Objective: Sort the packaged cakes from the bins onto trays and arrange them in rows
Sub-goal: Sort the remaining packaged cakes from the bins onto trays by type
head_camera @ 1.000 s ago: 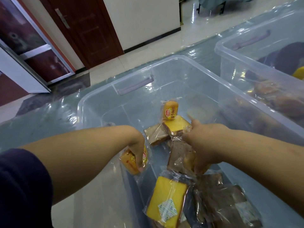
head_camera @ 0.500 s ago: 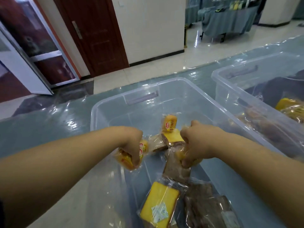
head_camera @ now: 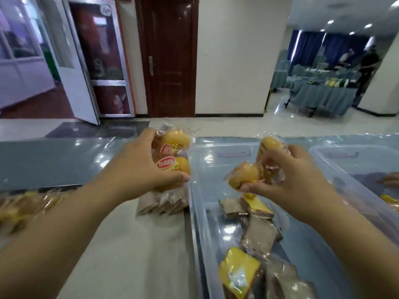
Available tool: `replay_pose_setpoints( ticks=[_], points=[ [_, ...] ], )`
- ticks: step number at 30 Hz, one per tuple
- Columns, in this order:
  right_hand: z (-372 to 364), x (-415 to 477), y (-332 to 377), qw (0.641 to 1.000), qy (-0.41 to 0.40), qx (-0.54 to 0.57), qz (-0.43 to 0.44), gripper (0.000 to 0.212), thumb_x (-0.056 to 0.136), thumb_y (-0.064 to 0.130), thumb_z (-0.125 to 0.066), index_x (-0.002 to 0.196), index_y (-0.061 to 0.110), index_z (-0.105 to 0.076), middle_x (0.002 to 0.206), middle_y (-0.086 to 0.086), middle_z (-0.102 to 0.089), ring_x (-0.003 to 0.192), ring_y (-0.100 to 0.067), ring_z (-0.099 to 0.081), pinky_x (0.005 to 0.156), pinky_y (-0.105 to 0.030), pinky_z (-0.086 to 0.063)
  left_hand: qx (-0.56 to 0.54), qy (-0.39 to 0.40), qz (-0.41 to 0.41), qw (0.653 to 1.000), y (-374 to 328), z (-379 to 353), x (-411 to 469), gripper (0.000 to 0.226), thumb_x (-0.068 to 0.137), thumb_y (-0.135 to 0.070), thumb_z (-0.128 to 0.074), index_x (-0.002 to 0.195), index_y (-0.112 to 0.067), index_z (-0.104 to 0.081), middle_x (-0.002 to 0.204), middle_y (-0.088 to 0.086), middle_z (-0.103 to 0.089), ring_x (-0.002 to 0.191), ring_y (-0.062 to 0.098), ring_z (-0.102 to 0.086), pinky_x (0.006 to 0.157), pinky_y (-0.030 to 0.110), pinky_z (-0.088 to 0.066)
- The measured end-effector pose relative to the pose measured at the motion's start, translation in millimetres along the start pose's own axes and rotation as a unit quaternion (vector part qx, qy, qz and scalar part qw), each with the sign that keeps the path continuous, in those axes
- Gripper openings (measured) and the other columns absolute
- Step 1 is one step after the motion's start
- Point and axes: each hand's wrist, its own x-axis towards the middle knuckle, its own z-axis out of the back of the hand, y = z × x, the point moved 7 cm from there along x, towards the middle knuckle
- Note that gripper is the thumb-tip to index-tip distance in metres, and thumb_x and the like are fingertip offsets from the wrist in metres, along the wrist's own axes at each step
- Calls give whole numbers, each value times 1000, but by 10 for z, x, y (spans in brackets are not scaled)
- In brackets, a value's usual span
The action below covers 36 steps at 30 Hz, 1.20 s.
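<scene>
Head view: both hands hang above the table, each one full. The left hand (head_camera: 142,169) grips a clutch of wrapped round cakes, the left cakes (head_camera: 174,152), with fingers curled over the top and the thumb beneath. It is over a pale surface (head_camera: 133,244) just left of the bin (head_camera: 193,212). Whether that surface is a tray cannot be told.

The right hand (head_camera: 289,182) pinches the right cakes (head_camera: 245,174), two or three wrapped pieces held largely at the fingertips above the bin. Below them, brown slices (head_camera: 259,236) and a yellow slice (head_camera: 237,272) lie on the bin floor, not yet sorted.

The weaker hold looks to be the right one. The wrapper film is slick, and a fingertip pinch on several packets could let one slide out. A fall into the bin would cost little. A fall onto the rim could send a packet off the table.

On the left the risk is in the release. Several cakes let go together would likely scatter rather than land in a row. They could also knock the brown stack (head_camera: 164,201), which lies beside the bin wall.

The left packets (head_camera: 28,203) at the frame's edge are too blurred to judge their order. A second bin (head_camera: 336,167) stands just to the right.
</scene>
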Motion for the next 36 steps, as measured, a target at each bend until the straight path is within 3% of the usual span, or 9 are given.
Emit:
replay_pose_setpoints(
  ticks=[3, 9, 13, 19, 22, 25, 31, 34, 36],
  points=[
    [-188, -199, 607, 998, -14, 47, 25, 56, 53, 57, -79, 95, 31, -53, 102, 7, -38, 81, 0, -43, 65, -11, -32, -47, -35, 44, 997, 513, 405, -506, 94, 31, -66, -79, 113, -38, -41, 101, -21, -55, 88, 6, -61, 78, 39, -57],
    [-1132, -672, 1822, 991, 49, 115, 45, 59, 51, 71, -67, 94, 36, -50, 105, 11, -35, 88, 1, -45, 70, -9, -33, -65, -86, 141, 984, 1707, 1062, -1544, 98, 41, -58, -83, 126, -31, -41, 113, -10, -58, 95, 10, -59, 72, 24, -49],
    [-2032, -1046, 2413, 984, 118, 126, 33, 52, 62, 71, -63, 93, 33, -48, 107, 9, -37, 89, -9, -51, 71, -26, -40, -94, -96, 222, 966, 2483, 1355, -2251, 100, 49, -51, -86, 134, -33, -36, 110, -13, -54, 93, 7, -58, 74, 23, -49],
    [-3216, -1443, 3110, 965, 232, 121, 12, 41, 74, 71, -55, 93, 36, -46, 97, 9, -50, 82, -10, -54, 72, -31, -47, -106, -114, 328, 932, 3478, 1705, -3043, 87, 50, -49, -87, 122, -31, -41, 109, -8, -58, 94, 11, -60, 76, 27, -52],
    [-3646, -1544, 3397, 950, 261, 172, 7, 42, 75, 67, -59, 108, 45, -46, 109, 10, -51, 92, -12, -57, 79, -33, -51, -128, -138, 356, 915, 3816, 1852, -3278, 84, 51, -44, -88, 119, -31, -41, 102, -12, -57, 90, 6, -59, 72, 23, -50],
    [-4014, -1547, 3658, 935, 272, 226, 11, 43, 75, 64, -62, 112, 52, -45, 107, 11, -56, 90, -9, -58, 79, -34, -52, -128, -152, 378, 904, 4110, 1970, -3430, 75, 56, -38, -88, 115, -31, -41, 97, -17, -56, 83, -2, -56, 60, 13, -42],
    [-4741, -1371, 4265, 930, 283, 232, 38, 31, 78, 60, -63, 103, 41, -59, 97, 14, -53, 86, -5, -54, 78, -31, -49, -108, -158, 434, 880, 4806, 2285, -3509, 84, 50, -48, -87, 119, -34, -41, 109, -12, -58, 95, 10, -60, 82, 32, -54],
    [-5026, -1164, 4584, 924, 293, 241, 51, 28, 78, 58, -63, 100, 41, -60, 96, 15, -54, 87, -3, -53, 79, -30, -47, -94, -181, 444, 872, 5083, 2538, -3450, 88, 50, -48, -87, 125, -30, -43, 113, -9, -60, 96, 11, -61, 82, 31, -54],
    [-5154, -1040, 4778, 923, 291, 246, 62, 28, 78, 57, -64, 101, 40, -60, 96, 15, -54, 87, -3, -53, 77, -26, -46, -100, -190, 444, 870, 5238, 2691, -3404, 87, 50, -47, -87, 124, -31, -43, 111, -10, -59, 92, 8, -61, 74, 25, -54]
  ],
)
